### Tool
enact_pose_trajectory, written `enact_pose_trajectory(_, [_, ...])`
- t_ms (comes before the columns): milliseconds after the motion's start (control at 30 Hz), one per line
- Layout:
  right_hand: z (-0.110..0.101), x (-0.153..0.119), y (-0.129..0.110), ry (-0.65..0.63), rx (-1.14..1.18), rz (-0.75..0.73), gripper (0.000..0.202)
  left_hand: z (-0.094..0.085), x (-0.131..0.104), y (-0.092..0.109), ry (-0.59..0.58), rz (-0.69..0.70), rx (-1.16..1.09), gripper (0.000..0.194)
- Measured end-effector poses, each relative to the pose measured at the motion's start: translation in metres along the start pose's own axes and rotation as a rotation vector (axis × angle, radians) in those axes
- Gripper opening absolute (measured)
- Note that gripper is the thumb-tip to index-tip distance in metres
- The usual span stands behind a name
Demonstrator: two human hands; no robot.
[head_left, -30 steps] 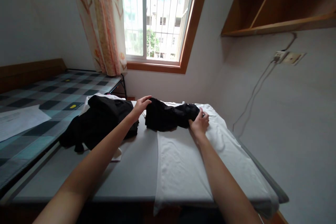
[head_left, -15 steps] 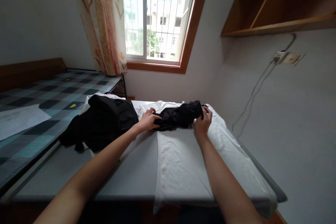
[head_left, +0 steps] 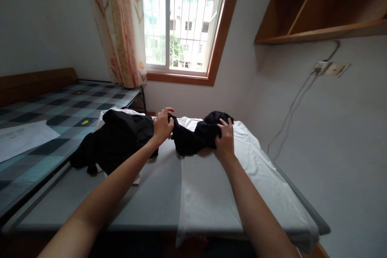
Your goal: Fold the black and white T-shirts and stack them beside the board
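A bunched black garment (head_left: 189, 139) is stretched between my two hands above the far part of the table; its kind does not show. My left hand (head_left: 163, 125) pinches its left end, which is lifted off the surface. My right hand (head_left: 225, 137) grips the thicker, crumpled right end. Under it lies a white garment (head_left: 211, 197), spread flat over the right side of the table (head_left: 145, 205) and hanging over the front edge. Left of my left hand sits a heap of black clothing (head_left: 121, 141) with white cloth (head_left: 104, 117) showing behind it.
A bed with a checked cover (head_left: 99, 96) stands at the left, a sheet of paper (head_left: 27, 137) on it. Behind the table are a barred window (head_left: 187, 28) and a flowered curtain (head_left: 121, 28). A wooden shelf (head_left: 320, 32) and a wall socket (head_left: 322, 66) with cords are at the right.
My left hand has moved left and up, raising its end of the black garment. My right hand has shifted left along it. The garment now sags between them.
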State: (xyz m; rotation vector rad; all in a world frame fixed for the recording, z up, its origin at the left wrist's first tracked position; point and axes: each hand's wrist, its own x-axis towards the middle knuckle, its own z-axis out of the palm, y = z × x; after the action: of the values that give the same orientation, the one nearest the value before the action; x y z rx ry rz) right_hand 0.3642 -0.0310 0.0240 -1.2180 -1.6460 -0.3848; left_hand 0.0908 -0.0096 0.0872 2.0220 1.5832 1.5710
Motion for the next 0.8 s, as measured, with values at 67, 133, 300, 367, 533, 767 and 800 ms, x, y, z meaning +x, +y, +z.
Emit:
enact_pose_trajectory(67, [0.008,-0.004,0.000,-0.206,-0.087,0.070,0.035,0.000,-0.004,0.000,-0.058,0.058,0.080,0.030])
enact_pose_trajectory(133, [0.013,-0.008,0.002,-0.301,-0.129,0.155,0.047,0.003,-0.010,0.000,-0.186,0.178,0.065,0.030])
enact_pose_trajectory(300, [0.013,-0.016,0.014,-0.413,-0.142,0.321,0.077,0.020,-0.030,-0.006,-0.651,0.410,0.134,0.057])
enact_pose_trajectory(367, [0.012,-0.017,0.016,-0.433,-0.160,0.393,0.071,0.027,-0.037,-0.011,-0.761,0.433,0.237,0.074])
enact_pose_trajectory(533, [0.011,-0.015,0.014,-0.376,-0.141,0.450,0.040,0.032,-0.042,-0.020,-0.836,0.432,0.336,0.082])
enact_pose_trajectory(767, [0.009,-0.011,0.017,-0.137,-0.088,0.402,0.034,0.033,-0.044,-0.016,-0.783,0.455,0.350,0.070])
enact_pose_trajectory(800, [0.008,-0.011,0.017,-0.130,-0.063,0.400,0.034,0.033,-0.044,-0.015,-0.770,0.443,0.340,0.066])
